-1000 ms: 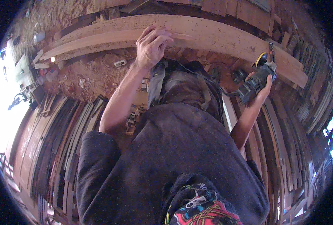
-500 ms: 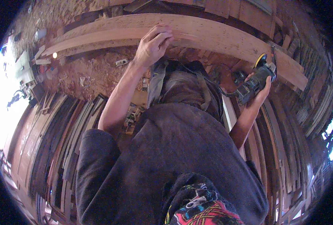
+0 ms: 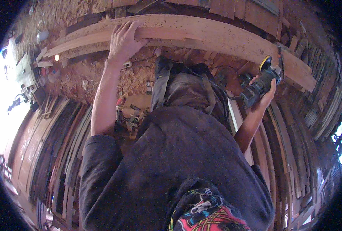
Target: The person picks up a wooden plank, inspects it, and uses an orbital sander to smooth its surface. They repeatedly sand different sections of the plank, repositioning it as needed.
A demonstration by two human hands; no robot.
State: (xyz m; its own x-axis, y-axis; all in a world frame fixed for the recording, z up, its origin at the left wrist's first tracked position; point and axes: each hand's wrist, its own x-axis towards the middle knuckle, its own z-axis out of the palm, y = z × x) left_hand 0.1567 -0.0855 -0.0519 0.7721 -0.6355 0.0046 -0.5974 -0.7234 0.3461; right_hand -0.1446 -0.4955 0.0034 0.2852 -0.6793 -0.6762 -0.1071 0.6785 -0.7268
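A long pale wooden beam (image 3: 217,36) lies across the far side in front of me. My left hand (image 3: 123,41) rests on its left part, fingers stretched over the upper face and thumb pointing right; nothing is held in it. Off to the right, my right hand (image 3: 271,92) is wrapped around the dark body of an angle grinder (image 3: 255,89). The grinder's disc (image 3: 266,63), with a yellow face, points up and toward the beam, apart from the wood. A cord runs from the grinder's rear toward my legs.
Reddish, shavings-strewn ground (image 3: 82,77) lies below the beam. Stacked boards stand on the left (image 3: 51,142) and right (image 3: 294,150). Tools and scraps (image 3: 132,115) sit beside my left arm. A clamp-like bar (image 3: 280,57) crosses the beam's right end.
My left hand has slid left along the beam, and its curled fingers have spread out flat on the wood. The right hand and the grinder have shifted only slightly.
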